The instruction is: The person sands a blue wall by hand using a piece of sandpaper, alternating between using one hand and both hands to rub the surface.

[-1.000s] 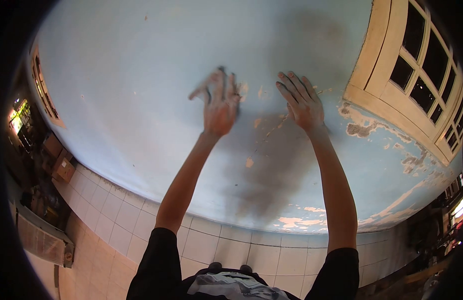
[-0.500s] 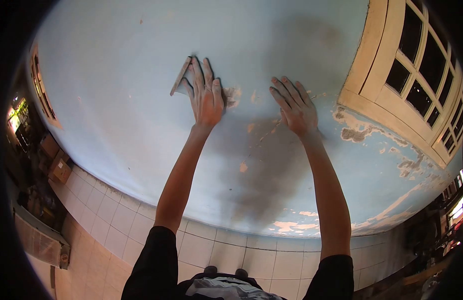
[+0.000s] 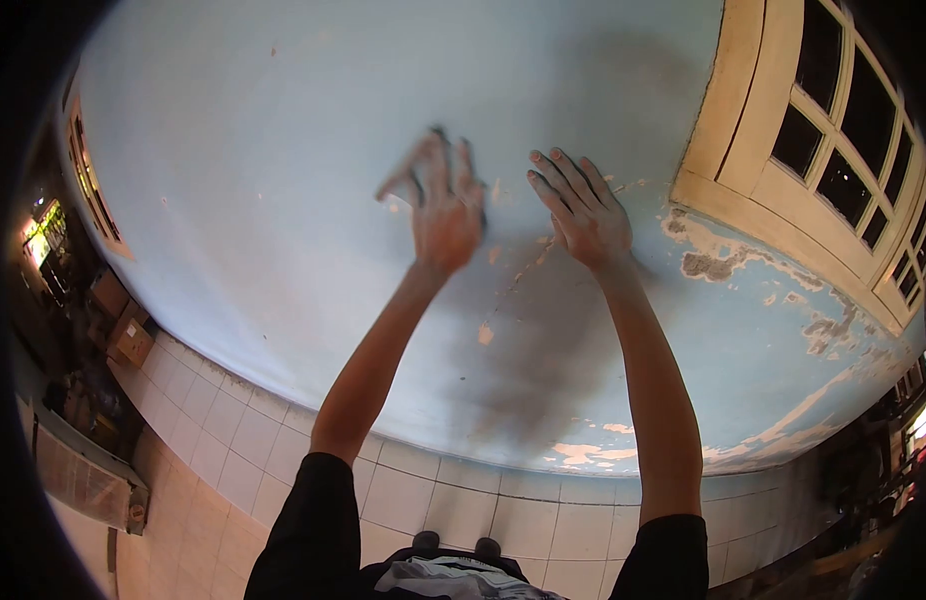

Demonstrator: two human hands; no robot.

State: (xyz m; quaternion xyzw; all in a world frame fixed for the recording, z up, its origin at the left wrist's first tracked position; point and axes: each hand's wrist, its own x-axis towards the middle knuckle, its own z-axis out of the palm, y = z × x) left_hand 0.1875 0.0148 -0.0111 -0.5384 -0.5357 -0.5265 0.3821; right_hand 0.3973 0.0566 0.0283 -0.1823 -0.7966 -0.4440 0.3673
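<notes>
Left hand (image 3: pixel 448 222): set at the pale blue painted wall (image 3: pixel 283 180), motion-blurred, fingers fanned. A thin, pale, straight-edged strip (image 3: pixel 401 172) is seen slanted beside the outer fingers; whether it is pinched or only pressed under the fingertips cannot be told. Right hand (image 3: pixel 595 228): laid palm-down on the wall, fingers extended and slightly spread, nothing seen held. The wall is directly in front of both hands.

Extent: a broad area of unbroken paint is noted above and to the left of the hands. Small bare spots are seen near and below them, among them a peach-coloured chip (image 3: pixel 485 333). No boundary between worked and unworked surface is shown, so the stage reached is judged undeterminable; the coarser damage at lower right is judged untreated.

Materials: the paint is smooth and matt, softly shadowed below the hands. Beside the cream-painted wooden window frame (image 3: pixel 778 195), a ragged patch of rough grey plaster (image 3: pixel 713 262) is exposed, edged by peeling, irregular flakes. Along the wall base, flat peach-toned patches (image 3: pixel 588 455) are spread in jagged, elongated shapes. Below these, glossy off-white square tiles (image 3: pixel 398 495) are divided by thin dark joints.
</notes>
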